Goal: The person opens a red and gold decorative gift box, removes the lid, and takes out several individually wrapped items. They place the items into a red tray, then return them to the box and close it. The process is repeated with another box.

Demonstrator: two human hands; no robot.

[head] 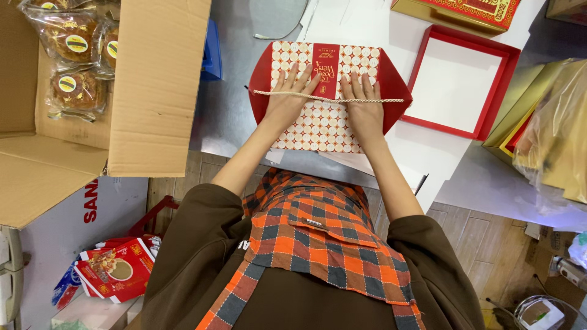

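At the near edge of the tabletop (pixel 232 122), a red gift bag (pixel 327 95) with a cream circle pattern is laid flat on its broad face, so that its whole panel is supported from below. Both hands are pressed on it palm-down, fingers spread and extended, gripping nothing. The left hand (pixel 288 98) is set on the left half of the panel and the right hand (pixel 364 102) on the right half, with the central red label strip left uncovered between them. This symmetrical placement appears suited to holding the folded bag flat and square.

A twisted cord handle (pixel 269 93) is stretched straight across the panel and passes over the backs of both hands, so it is kept taut and clear of the bag face. The red side gussets are splayed outward at either side.

Just right of the bag, an open red box tray (pixel 428 73) with a white floor is set face-up. A gold and red box lid (pixel 465 12) is placed beyond it. To the left, an open cardboard carton (pixel 153 79) holds wrapped round cakes (pixel 73 43), within reach of the left hand.
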